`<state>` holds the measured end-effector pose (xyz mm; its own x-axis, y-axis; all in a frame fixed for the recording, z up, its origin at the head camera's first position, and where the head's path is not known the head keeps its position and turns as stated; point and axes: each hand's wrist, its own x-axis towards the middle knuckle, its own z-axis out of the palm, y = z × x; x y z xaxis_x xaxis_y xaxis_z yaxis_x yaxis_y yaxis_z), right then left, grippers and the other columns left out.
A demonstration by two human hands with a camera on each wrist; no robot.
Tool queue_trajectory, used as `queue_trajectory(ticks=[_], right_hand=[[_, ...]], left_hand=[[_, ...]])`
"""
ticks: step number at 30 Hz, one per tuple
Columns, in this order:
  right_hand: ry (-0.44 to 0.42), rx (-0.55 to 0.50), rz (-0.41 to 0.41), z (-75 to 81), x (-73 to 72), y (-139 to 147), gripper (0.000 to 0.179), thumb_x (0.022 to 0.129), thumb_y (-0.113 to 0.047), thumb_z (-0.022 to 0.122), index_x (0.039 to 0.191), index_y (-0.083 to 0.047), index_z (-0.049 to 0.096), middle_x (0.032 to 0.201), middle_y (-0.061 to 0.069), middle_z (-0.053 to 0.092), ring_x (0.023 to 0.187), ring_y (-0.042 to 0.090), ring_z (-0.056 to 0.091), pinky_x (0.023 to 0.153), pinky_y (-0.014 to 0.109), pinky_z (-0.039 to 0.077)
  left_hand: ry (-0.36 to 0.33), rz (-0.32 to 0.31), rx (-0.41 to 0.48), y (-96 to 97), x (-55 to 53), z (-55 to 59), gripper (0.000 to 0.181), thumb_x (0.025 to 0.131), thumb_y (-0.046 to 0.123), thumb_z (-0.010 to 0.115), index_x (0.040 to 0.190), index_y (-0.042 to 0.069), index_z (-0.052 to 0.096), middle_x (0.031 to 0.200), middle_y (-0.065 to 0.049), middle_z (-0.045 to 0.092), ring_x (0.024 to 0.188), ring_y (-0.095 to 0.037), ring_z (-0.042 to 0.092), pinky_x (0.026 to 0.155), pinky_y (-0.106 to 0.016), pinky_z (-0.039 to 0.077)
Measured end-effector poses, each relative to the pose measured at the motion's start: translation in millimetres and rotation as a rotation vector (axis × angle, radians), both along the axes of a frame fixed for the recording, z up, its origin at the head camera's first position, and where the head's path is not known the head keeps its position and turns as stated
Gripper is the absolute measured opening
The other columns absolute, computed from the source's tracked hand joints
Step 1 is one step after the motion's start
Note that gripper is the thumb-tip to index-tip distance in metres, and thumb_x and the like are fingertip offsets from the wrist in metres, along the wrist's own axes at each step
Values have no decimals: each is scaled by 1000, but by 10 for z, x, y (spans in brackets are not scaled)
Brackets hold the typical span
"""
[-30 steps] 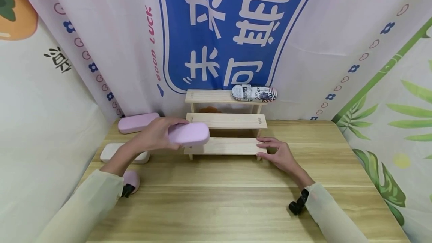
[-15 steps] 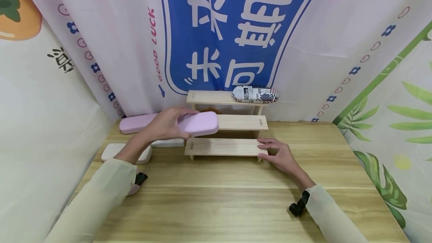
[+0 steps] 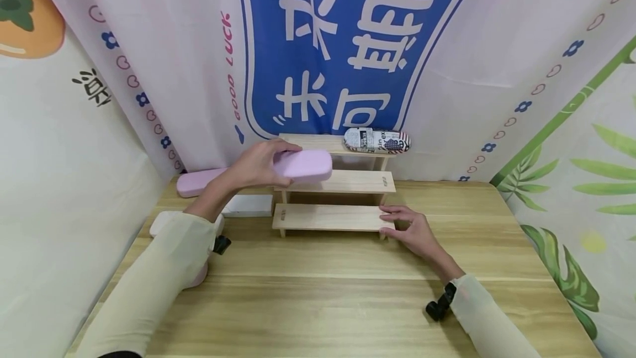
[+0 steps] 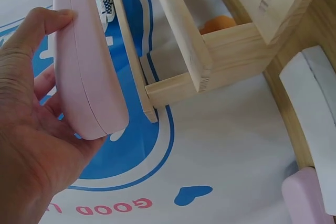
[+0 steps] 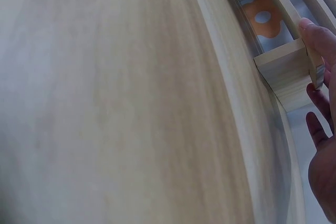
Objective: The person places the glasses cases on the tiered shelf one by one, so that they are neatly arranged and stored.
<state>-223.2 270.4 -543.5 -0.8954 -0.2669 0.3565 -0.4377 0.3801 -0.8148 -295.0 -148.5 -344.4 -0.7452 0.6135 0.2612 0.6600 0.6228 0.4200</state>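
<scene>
Nearest side: the table [image 3: 348, 303] is spreading in front of the wooden stand [image 3: 328, 217]; a pink object [image 3: 200, 279], partly hidden by the left sleeve [image 3: 164, 280], is resting in front and to the left of the stand.
Lowest tier: the right hand [image 3: 412, 229] is pinching the right end of the stand between thumb and fingers.
Left of stand: a white case [image 3: 160, 220] is lying partly behind the sleeve, and a white box [image 3: 247, 206] is lying nearer to the stand.
Grip on case: the left hand [image 3: 250, 166] is curling its thumb and fingers round one end of the lilac case [image 3: 305, 166].
Place of case: it is hanging above the left half of the stand, near the upper tiers; a gap is showing in the left wrist view.
Slip risk: in my judgement, the smooth surface and the one-end grip could be letting the case turn or drop; a low approach could be knocking a tier and shifting the stand.
Case look: it is showing rounded corners, a plain matte surface and a thin lengthwise seam.
Behind, left of stand: another lilac case [image 3: 196, 183] is lying partly behind the arm.
Top tier: a patterned case [image 3: 376, 141] is overhanging the stand's right end; a bump could be pushing it off.
Backdrop: a printed cloth [image 3: 447, 70] is hanging behind the stand.
</scene>
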Motion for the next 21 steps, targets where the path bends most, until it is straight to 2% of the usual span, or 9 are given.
queue_trajectory(ticks=[10, 17, 21], right_hand=[[4, 11, -5, -6, -7, 12, 30, 87, -13, 89, 116, -12, 82, 137, 7, 71, 133, 20, 61, 117, 15, 33], [-5, 13, -17, -19, -8, 12, 30, 86, -8, 89, 115, -9, 82, 137, 9, 71, 133, 25, 61, 115, 13, 33], [-6, 14, -24, -15, -7, -8, 31, 84, -3, 88, 115, -4, 81, 137, 15, 70, 133, 34, 60, 115, 12, 31]], left_hand=[[-20, 46, 22, 87, -160, 86, 71, 73, 22, 91, 138, 5, 69, 131, -18, 72, 104, -32, 65, 83, -45, 53], [-54, 77, 9, 128, -304, 116, 71, 75, 24, 93, 139, 8, 69, 135, -16, 70, 112, -31, 64, 91, -48, 52], [-83, 95, 10, 154, -365, 127, 71, 75, 24, 93, 140, 8, 68, 140, -16, 68, 118, -32, 63, 97, -50, 51]])
